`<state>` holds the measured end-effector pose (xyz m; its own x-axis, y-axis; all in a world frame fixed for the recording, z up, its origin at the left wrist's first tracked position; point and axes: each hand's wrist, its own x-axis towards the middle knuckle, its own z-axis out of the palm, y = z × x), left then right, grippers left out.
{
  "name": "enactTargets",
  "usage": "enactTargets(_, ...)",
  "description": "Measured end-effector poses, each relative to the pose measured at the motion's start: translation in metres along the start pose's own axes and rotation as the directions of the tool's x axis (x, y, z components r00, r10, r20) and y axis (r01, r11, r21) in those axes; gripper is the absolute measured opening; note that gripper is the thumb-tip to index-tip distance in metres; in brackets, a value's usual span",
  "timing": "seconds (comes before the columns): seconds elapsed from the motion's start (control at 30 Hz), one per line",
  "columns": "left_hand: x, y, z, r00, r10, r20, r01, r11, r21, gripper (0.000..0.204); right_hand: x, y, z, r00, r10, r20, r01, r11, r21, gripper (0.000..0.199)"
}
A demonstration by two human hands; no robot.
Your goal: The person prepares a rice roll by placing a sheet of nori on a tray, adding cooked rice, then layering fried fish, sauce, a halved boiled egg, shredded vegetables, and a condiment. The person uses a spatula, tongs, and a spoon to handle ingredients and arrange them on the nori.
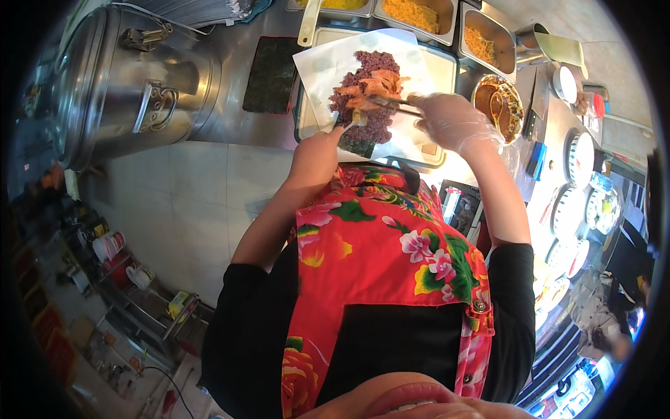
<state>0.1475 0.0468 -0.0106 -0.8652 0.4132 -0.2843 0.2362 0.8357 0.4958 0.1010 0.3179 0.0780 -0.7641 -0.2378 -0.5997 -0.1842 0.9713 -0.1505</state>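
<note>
Pale green marks on the white paper (317,80) under our work are too faint for us to read. The paper lies on the tray (441,66), bearing a bed of purple rice (377,63), with dark seaweed (359,148) showing at the near edge and orange-pink strips (380,84) across the middle.

Our right hand (452,122), in a clear plastic glove, is closed around metal tongs (398,106), their tips at the strips. Our left hand (315,159) is bare and partly curled, one finger pointing over the rice toward a small yellow-and-white piece (358,119); we cannot tell if it grips that.

Beyond the tray, we see three metal bins (448,19) of yellow to orange shreds (480,45). Right of it, a bowl (520,94) holds red-brown sauce (486,101). To the left, a seaweed sheet (269,75) lies on the surface (230,119) beside a big steel pot (188,77).
</note>
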Motion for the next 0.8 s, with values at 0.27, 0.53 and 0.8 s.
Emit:
enactTargets(0.27, 0.041, 0.003, 0.008, 0.997, 0.032, -0.077, -0.032, 0.999, 0.005, 0.03, -0.002, 0.003, 0.004, 0.997, 0.066, -0.041, -0.059, 0.988, 0.144, 0.044)
enactTargets(0.53, 0.048, 0.005, -0.049, 0.959, 0.065, -0.277, -0.115, 0.978, -0.171, 0.03, -0.048, 0.038, 0.047, 0.9, 0.334, -0.279, 0.034, 0.586, 0.81, 0.056)
enactTargets(0.8, 0.263, 0.073, -0.073, 0.932, 0.31, -0.191, -0.237, 0.915, 0.326, 0.027, -0.096, 0.022, 0.124, 0.948, 0.16, -0.276, 0.302, -0.726, 0.617, 0.051)
